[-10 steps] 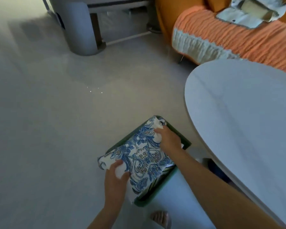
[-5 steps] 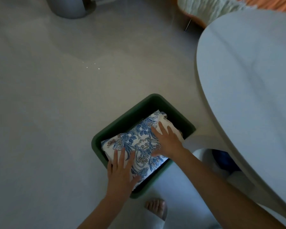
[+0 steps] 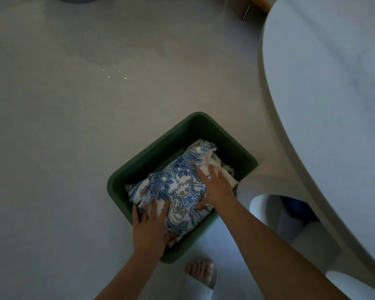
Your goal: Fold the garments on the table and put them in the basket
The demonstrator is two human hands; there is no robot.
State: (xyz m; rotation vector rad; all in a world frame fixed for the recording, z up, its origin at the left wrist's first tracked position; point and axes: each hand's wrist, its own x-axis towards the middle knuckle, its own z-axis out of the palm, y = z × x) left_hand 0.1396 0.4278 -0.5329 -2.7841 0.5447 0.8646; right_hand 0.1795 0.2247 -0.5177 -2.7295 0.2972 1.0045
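Note:
A folded white garment with a blue floral print (image 3: 178, 185) lies inside the dark green basket (image 3: 147, 156) on the floor. My left hand (image 3: 152, 226) presses flat on its near end with fingers spread. My right hand (image 3: 214, 187) presses flat on its right side, fingers straight. Another pale garment (image 3: 227, 169) shows underneath at the basket's far right corner.
The white oval table (image 3: 333, 105) overhangs on the right, its edge close to the basket's right corner. Its white base (image 3: 264, 200) stands beside the basket. My bare foot (image 3: 200, 271) is just in front of the basket. Grey floor spreads to the left.
The garment went down from my gripping hands above the basket into it. Both hands let go and now press flat on it. The view tilted further down.

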